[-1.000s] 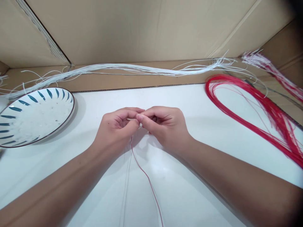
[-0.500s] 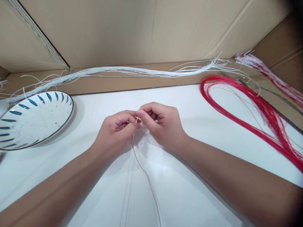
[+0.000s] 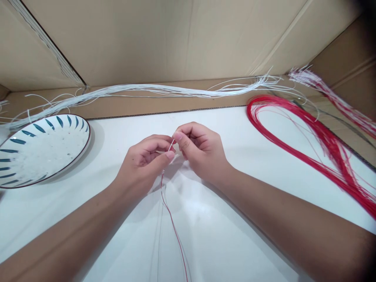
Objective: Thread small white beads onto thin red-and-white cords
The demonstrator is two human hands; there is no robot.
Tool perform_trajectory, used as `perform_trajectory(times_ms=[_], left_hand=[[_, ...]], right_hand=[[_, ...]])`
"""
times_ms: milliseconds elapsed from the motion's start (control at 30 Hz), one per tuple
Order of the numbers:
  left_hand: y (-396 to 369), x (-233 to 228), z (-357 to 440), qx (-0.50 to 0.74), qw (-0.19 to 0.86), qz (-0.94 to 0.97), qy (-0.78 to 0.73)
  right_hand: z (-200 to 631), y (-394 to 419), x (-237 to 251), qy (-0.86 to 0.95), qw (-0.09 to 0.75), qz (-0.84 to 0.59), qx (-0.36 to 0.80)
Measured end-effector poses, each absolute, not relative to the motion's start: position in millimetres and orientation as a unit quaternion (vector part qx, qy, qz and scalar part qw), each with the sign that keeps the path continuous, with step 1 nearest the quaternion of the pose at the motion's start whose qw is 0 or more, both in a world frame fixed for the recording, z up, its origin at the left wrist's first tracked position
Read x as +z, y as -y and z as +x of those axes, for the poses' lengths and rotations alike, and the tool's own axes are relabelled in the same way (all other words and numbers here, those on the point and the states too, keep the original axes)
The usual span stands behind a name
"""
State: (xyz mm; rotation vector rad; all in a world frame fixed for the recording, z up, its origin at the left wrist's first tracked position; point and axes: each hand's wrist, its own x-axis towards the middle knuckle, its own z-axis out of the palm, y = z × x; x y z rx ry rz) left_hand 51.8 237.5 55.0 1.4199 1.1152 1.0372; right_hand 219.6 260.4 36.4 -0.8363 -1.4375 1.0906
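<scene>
Over the middle of the white table, my left hand (image 3: pixel 148 158) pinches a thin red and white wire (image 3: pixel 171 145) between thumb and fingers. My right hand (image 3: pixel 202 150) grips the upper end of the same wire between thumb and forefinger, just above the left fingertips. A short white and red stretch shows between the two hands. Below the left thumb a red strand (image 3: pixel 173 224) hangs and curves down to the bottom edge of the view. Whether the red and white parts are twisted together inside the fingers is hidden.
An oval white plate (image 3: pixel 49 156) with blue-green strokes and small bits on it stands at the left. White wires (image 3: pixel 152 89) lie along the back cardboard ledge. A looped red wire bundle (image 3: pixel 279 143) lies at the right, with a red-white bundle (image 3: pixel 331 92) behind it.
My right hand has drawn slightly up and away from the left, so more wire shows between them. The hanging red strand has swung to the left.
</scene>
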Motion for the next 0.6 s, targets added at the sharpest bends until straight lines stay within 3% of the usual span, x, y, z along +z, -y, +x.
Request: perform_trajectory(times_ms=[167, 333, 467, 600], left_hand=[[-238.6, 54.5, 53.5, 0.459, 0.430, 0.621, -0.468], [-238.3, 52.3, 54.1, 0.476, 0.415, 0.590, -0.503], [-239.2, 53.1, 54.9, 0.469, 0.425, 0.576, -0.518], [-241.1, 54.7, 55.9, 0.469, 0.442, 0.557, -0.524]], right_hand=[[220.5, -262.7, 41.6, 0.611, 0.526, -0.322, 0.496], [255.9, -298.2, 40.0, 0.601, 0.549, -0.378, 0.441], [295.2, -324.4, 38.5, 0.674, 0.366, -0.462, 0.445], [313.1, -327.8, 50.2, 0.755, 0.187, -0.443, 0.446]])
